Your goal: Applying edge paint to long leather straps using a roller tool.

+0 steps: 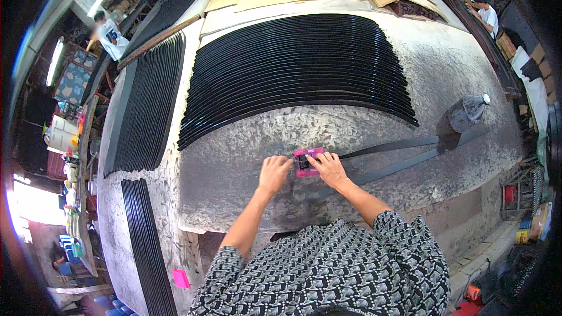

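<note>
Two hands, the left [274,171] and the right [328,167]. One pink block [308,161] between them, a second pink block [181,278] lower left. Two long dark strips [404,153] lie loose on the bench [234,169]. One grey bottle [466,112]. The stacked black strips [293,70] are too many to count.

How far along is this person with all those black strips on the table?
Looks done: a large row of glossy black strips lies overlapped across the grey worktable, with more at the left. In hand: both the left hand and right hand press a pink block onto the end of a dull strip. Left: a second dull strip beside it; how many more cannot be told.
</note>
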A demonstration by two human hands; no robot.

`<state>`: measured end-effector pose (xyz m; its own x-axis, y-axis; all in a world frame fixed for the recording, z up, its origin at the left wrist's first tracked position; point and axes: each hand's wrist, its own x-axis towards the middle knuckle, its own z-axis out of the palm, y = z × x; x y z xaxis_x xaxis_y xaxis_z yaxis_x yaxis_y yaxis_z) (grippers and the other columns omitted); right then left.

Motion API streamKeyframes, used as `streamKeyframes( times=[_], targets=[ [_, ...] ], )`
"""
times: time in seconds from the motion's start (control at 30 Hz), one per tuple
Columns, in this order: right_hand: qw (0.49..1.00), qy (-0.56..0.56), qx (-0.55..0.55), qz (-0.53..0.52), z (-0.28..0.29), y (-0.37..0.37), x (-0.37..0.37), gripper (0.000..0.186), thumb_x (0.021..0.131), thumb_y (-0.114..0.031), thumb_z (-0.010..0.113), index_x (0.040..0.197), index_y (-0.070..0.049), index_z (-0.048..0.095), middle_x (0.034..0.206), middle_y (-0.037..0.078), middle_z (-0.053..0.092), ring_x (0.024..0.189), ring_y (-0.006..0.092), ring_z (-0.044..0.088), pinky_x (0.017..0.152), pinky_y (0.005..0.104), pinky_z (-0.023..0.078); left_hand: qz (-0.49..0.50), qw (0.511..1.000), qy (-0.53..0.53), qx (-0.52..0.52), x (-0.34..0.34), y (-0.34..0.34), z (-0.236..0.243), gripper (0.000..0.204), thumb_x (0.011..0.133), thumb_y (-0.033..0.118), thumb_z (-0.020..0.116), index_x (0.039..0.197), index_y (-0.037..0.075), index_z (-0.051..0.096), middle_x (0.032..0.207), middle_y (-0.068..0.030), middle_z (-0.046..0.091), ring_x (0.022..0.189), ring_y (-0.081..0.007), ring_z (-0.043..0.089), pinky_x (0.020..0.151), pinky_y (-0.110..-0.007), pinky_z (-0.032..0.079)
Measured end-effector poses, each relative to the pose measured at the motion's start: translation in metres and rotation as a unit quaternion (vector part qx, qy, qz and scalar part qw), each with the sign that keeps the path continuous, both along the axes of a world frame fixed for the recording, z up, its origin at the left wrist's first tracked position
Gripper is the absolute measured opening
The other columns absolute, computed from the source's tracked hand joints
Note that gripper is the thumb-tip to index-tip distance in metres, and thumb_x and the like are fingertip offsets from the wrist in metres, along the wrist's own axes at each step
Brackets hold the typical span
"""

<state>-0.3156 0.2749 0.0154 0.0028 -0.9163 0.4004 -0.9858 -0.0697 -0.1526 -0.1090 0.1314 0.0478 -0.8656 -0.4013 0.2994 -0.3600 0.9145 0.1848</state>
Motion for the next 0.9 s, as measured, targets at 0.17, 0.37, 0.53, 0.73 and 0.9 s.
streamKeyframes(
  times=[0.17, 0.37, 0.53, 0.73, 0.9],
  targets=[
    [1.000, 0.002, -0.006, -0.005, 0.006, -0.001, 0.005, 0.054, 0.081, -0.005, 0.060, 0.134, -0.016, 0.058, 0.102, 0.005, 0.056, 0.097, 0.0230, 0.054, 0.086, 0.0399, 0.041, -0.001, 0.999, -0.037, -0.001, -0.002, -0.005, -0.004, 0.022, 0.085, 0.017, 0.066, 0.106, 0.017, 0.069, 0.098, -0.0011, 0.062, 0.098, -0.0214, 0.057, 0.087, -0.038, 0.043],
    [1.000, 0.012, -0.013, -0.021, 0.001, 0.004, -0.002, 0.055, 0.082, -0.003, 0.059, 0.134, -0.018, 0.058, 0.102, 0.006, 0.055, 0.097, 0.0239, 0.055, 0.088, 0.0406, 0.041, 0.059, 0.998, -0.011, -0.034, 0.075, -0.036, 0.009, 0.018, 0.087, 0.019, 0.066, 0.105, 0.019, 0.068, 0.096, -0.0013, 0.062, 0.095, -0.0230, 0.058, 0.081, -0.039, 0.044],
    [0.999, 0.026, -0.018, -0.028, 0.001, 0.006, -0.001, 0.055, 0.082, -0.003, 0.059, 0.135, -0.019, 0.058, 0.102, 0.006, 0.055, 0.097, 0.0243, 0.055, 0.089, 0.0413, 0.041, 0.156, 0.985, -0.076, -0.021, 0.169, -0.067, 0.026, 0.018, 0.088, 0.019, 0.063, 0.105, 0.016, 0.070, 0.101, -0.0045, 0.063, 0.099, -0.0265, 0.059, 0.083, -0.041, 0.046],
    [0.998, 0.047, -0.007, -0.027, 0.003, 0.005, 0.000, 0.057, 0.082, -0.002, 0.060, 0.137, -0.018, 0.056, 0.103, 0.007, 0.056, 0.098, 0.0251, 0.055, 0.089, 0.0417, 0.041, 0.270, 0.956, -0.115, -0.019, 0.300, -0.115, 0.042, 0.019, 0.087, 0.016, 0.063, 0.105, 0.016, 0.069, 0.099, -0.0071, 0.063, 0.097, -0.0291, 0.060, 0.083, -0.045, 0.047],
    [0.999, 0.037, 0.014, -0.026, 0.007, 0.002, 0.005, 0.063, 0.077, -0.001, 0.062, 0.138, -0.016, 0.053, 0.107, 0.007, 0.057, 0.101, 0.0262, 0.055, 0.092, 0.0431, 0.041, 0.362, 0.920, -0.136, -0.061, 0.413, -0.150, 0.059, 0.019, 0.091, 0.016, 0.059, 0.107, 0.014, 0.067, 0.098, -0.0112, 0.063, 0.096, -0.0329, 0.060, 0.081, -0.046, 0.049]
  ],
)
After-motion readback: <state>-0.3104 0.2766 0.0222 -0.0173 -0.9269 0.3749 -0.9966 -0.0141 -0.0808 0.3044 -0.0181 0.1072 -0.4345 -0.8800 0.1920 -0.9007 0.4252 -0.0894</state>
